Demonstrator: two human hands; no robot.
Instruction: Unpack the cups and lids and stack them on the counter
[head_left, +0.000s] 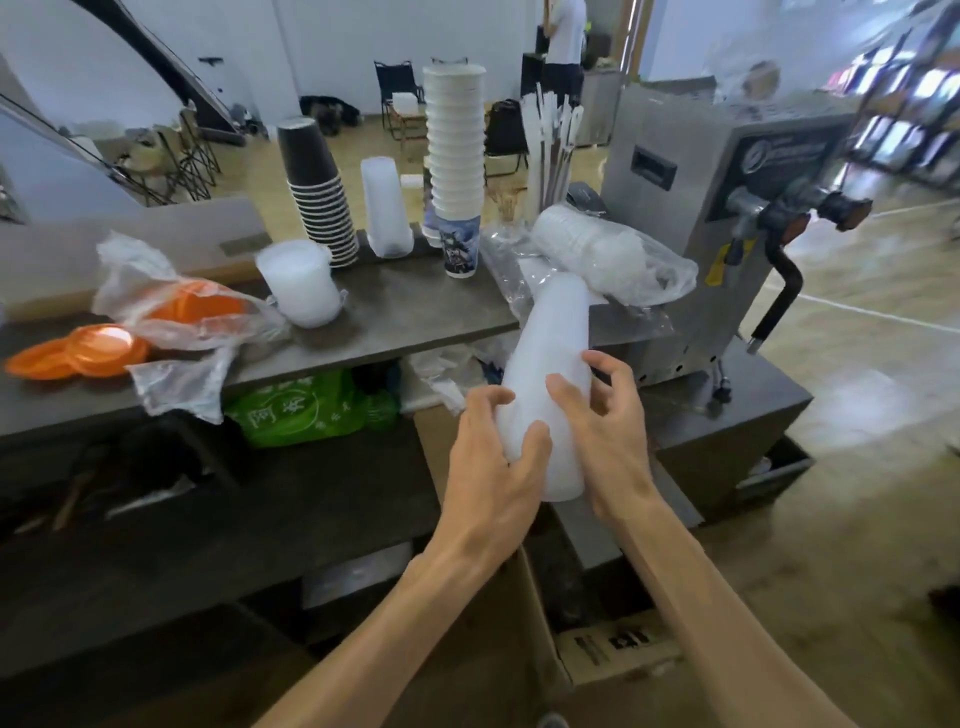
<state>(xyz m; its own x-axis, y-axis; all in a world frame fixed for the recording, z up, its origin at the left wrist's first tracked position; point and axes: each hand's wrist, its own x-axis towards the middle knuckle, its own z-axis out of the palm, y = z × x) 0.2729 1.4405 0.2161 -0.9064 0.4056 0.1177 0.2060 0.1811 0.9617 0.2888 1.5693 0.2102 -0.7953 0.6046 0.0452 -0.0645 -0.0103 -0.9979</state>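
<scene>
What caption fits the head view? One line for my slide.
Both hands, left hand and right hand, hold a stack of translucent cups.

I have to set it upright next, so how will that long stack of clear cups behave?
Probably light: the stack of clear cups is thin, translucent plastic. It is tall and narrow, so likely tippy once stood up. It may flex or slide apart, which fits the left hand and right hand both holding its lower end.
</scene>
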